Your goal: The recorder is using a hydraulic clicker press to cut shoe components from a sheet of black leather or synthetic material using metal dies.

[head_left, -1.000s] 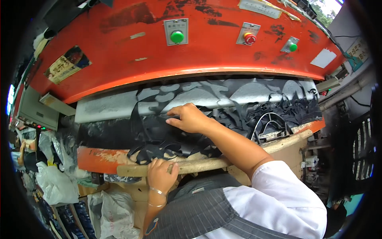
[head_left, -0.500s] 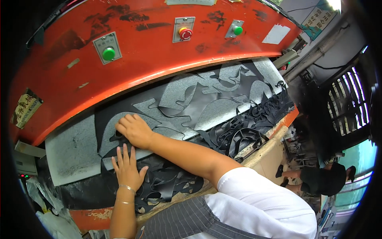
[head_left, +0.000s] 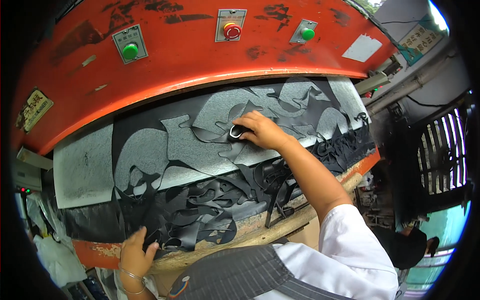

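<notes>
A black leather-like sheet (head_left: 145, 125) with large shaped holes lies over a pale grey cutting board (head_left: 82, 165). Above the middle of the board, my right hand (head_left: 262, 132) is closed on the sheet's cut web. A small dark loop with a whitish inner edge shows beside its fingertips; what the loop is cannot be made out. My left hand (head_left: 135, 252), slightly blurred, is low at the front edge beside a heap of black scrap strips (head_left: 200, 215). Its thumb and fingers are apart, with dark scrap close to them.
Behind the board rises a red machine beam (head_left: 180, 55) with a red stop button (head_left: 232, 31), a green button (head_left: 130, 51) on the left and another green button (head_left: 307, 34) on the right. Clear plastic bags (head_left: 57, 257) hang at lower left. A person (head_left: 405, 245) is at the far right.
My right hand has moved right along the sheet, from its left part to the middle. My left hand has drawn back toward the front edge. Some web at the left now hangs lower over the board's edge.
</notes>
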{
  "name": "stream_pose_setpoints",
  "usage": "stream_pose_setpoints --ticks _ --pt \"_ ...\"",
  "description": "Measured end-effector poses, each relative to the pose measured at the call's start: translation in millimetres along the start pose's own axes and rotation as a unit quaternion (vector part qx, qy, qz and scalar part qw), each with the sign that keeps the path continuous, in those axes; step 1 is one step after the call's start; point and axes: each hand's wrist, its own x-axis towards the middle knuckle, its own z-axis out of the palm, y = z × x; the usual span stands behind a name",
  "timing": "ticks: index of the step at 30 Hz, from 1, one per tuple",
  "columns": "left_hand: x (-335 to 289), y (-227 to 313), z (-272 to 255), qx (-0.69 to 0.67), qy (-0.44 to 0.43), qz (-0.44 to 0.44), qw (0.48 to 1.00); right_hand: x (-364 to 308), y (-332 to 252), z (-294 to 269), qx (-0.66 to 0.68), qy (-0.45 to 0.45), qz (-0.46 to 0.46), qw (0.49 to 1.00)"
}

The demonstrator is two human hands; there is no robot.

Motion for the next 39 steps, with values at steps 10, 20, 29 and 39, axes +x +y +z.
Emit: stream_pose_setpoints --ticks 10,20,29,39 --pt "-5 146 98 -0.091 0.184 0.114 0.972 -37 47 2 0.06 0.073 -0.054 0.994" --pt "-5 183 120 -0.15 0.171 0.087 0.97 -43 49 -4 0.051 0.074 -0.06 0.994" --pt "81 162 32 -0.118 0.293 0.194 0.929 -35 17 -54 0.106 0.32 -0.007 0.942" --pt "119 193 -62 0.017 0.619 0.314 0.72 -16 15 -170 -0.111 0.62 0.116 0.768"
